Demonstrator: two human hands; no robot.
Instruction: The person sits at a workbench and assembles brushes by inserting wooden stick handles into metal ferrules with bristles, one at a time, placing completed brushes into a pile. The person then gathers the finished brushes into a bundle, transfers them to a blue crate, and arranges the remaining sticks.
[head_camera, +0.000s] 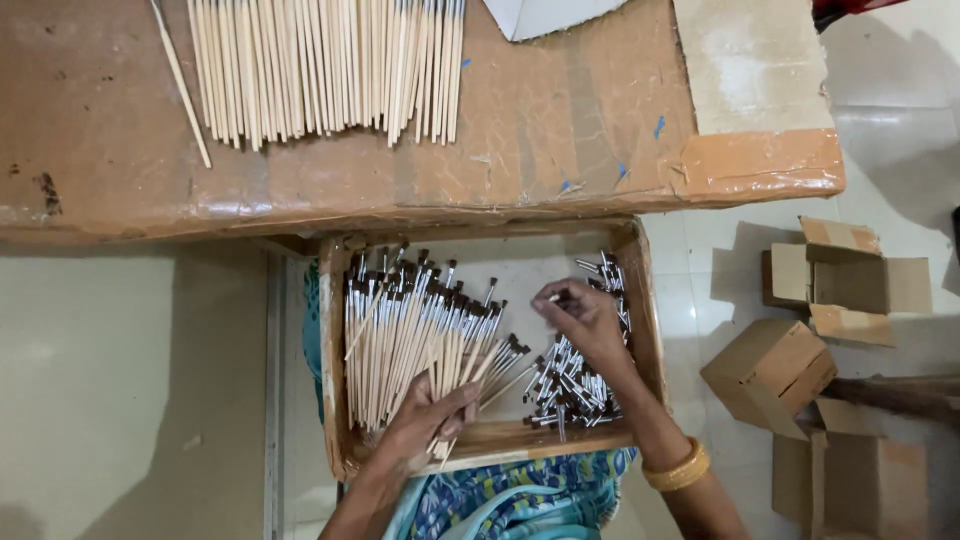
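A shallow cardboard tray rests on my lap. In its left part lies a bundle of wooden paintbrushes with metal ferrules and dark tips. My left hand grips the lower ends of several of these brushes, fanned out. On the right of the tray lies a heap of loose metal ferrules with dark bristles. My right hand hovers over that heap, its fingers pinched on one small ferrule.
A cardboard-covered table stands beyond the tray, with a row of bare wooden brush handles on it. Small open cardboard boxes sit on the tiled floor to the right. I wear a gold bangle on my right wrist.
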